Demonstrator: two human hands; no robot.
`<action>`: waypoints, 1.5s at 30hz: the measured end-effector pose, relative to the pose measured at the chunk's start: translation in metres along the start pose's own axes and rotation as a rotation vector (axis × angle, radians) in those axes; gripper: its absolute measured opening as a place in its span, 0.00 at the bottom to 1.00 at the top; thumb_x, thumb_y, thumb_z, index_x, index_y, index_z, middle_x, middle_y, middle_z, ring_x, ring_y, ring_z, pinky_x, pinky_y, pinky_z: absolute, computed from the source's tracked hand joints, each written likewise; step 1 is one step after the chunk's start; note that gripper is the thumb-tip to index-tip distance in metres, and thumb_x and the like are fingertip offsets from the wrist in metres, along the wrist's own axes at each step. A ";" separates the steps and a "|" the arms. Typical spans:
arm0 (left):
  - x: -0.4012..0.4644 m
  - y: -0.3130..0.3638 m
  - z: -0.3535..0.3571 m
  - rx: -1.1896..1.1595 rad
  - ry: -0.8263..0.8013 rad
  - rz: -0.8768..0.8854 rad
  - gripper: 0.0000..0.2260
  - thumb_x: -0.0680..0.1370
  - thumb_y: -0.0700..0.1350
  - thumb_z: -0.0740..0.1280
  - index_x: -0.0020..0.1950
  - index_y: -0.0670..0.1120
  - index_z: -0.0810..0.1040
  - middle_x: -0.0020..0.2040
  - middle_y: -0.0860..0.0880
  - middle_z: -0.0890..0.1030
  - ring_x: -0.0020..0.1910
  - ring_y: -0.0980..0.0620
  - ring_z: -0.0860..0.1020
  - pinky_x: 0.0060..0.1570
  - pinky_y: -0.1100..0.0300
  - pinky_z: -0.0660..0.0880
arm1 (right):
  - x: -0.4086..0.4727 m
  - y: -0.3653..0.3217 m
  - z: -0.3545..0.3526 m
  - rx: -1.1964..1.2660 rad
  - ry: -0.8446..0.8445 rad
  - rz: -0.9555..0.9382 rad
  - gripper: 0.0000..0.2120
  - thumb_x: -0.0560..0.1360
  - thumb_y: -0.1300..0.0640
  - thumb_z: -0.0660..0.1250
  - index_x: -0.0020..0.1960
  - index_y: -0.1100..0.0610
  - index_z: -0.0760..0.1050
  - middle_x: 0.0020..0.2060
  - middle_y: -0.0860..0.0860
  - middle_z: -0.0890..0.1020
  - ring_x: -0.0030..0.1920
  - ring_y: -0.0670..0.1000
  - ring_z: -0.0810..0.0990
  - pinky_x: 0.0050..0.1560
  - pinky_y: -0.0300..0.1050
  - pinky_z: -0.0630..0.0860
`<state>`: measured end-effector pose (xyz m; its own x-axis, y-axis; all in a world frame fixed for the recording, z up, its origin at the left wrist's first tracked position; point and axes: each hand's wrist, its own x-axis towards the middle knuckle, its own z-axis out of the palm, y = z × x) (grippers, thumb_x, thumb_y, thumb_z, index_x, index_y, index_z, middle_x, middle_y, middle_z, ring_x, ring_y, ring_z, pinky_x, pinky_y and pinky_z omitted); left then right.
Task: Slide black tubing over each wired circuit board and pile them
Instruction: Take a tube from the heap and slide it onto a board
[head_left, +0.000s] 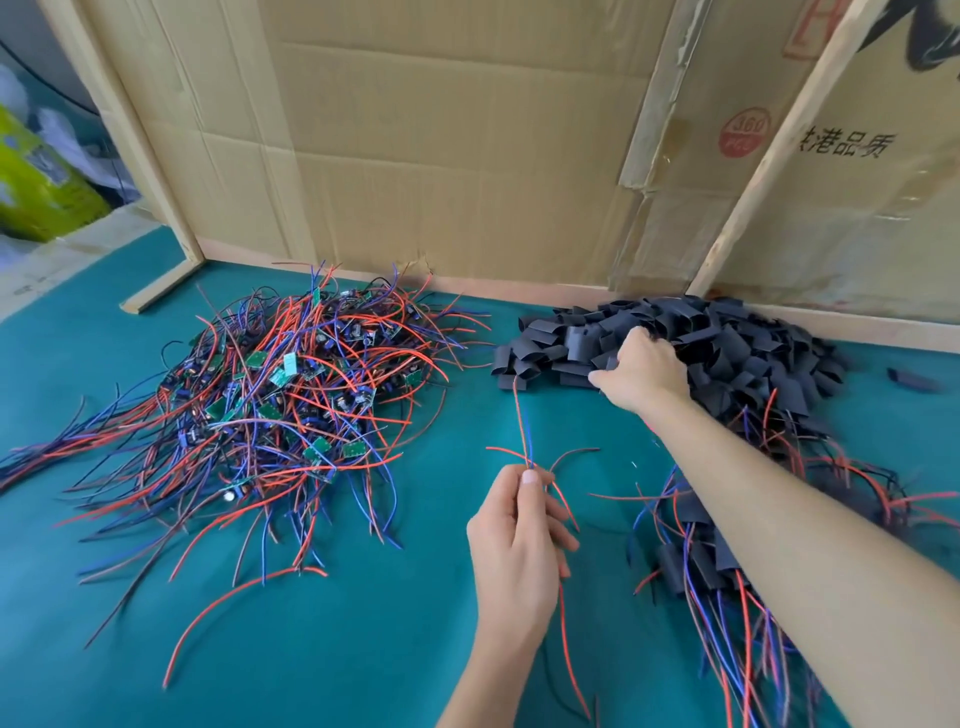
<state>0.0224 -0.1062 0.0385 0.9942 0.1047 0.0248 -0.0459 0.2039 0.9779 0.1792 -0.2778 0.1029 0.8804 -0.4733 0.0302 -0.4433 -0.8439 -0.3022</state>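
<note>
- From the head view, my left hand (519, 525) pinches a bunch of red and blue wires (521, 426) upright over the green mat (405, 649); the board on them is hidden.
- My right hand (641, 369) reaches into the black tubing heap (727, 343), fingers curled into it — whether it has closed on a piece, I cannot tell.
- Risk: flat tubes cling together, so I may lift two — or splayed wire ends may snag at the mouth.
- Bare boards (270, 395) lie tangled at left; sleeved ones (691, 561) pile under my right forearm.

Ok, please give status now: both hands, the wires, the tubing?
Left hand pinches red and blue wires. Right hand reaches into pile of black tubing pieces, grip unclear. Nothing in the way.
</note>
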 end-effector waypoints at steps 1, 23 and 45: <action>-0.001 0.000 0.001 0.006 -0.014 0.018 0.16 0.87 0.43 0.58 0.43 0.52 0.80 0.34 0.47 0.80 0.30 0.50 0.78 0.25 0.57 0.72 | 0.000 -0.001 0.004 -0.014 0.033 0.018 0.25 0.76 0.50 0.75 0.65 0.59 0.69 0.62 0.61 0.76 0.60 0.65 0.79 0.45 0.50 0.71; 0.002 -0.008 -0.001 0.012 -0.098 0.135 0.11 0.81 0.45 0.54 0.46 0.46 0.76 0.48 0.51 0.84 0.44 0.51 0.80 0.42 0.56 0.78 | -0.084 0.003 -0.021 1.619 0.031 0.116 0.06 0.75 0.65 0.76 0.48 0.60 0.80 0.40 0.55 0.84 0.37 0.52 0.82 0.37 0.41 0.81; 0.001 -0.005 -0.001 -0.028 -0.124 0.091 0.11 0.81 0.45 0.55 0.42 0.48 0.73 0.44 0.44 0.84 0.38 0.47 0.79 0.38 0.56 0.76 | -0.086 -0.003 -0.034 1.874 -0.422 0.070 0.04 0.66 0.60 0.77 0.41 0.56 0.84 0.36 0.52 0.83 0.32 0.50 0.81 0.31 0.38 0.78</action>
<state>0.0238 -0.1061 0.0330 0.9901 0.0038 0.1404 -0.1376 0.2267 0.9642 0.0992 -0.2435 0.1337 0.9769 -0.1641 -0.1372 -0.0069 0.6170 -0.7869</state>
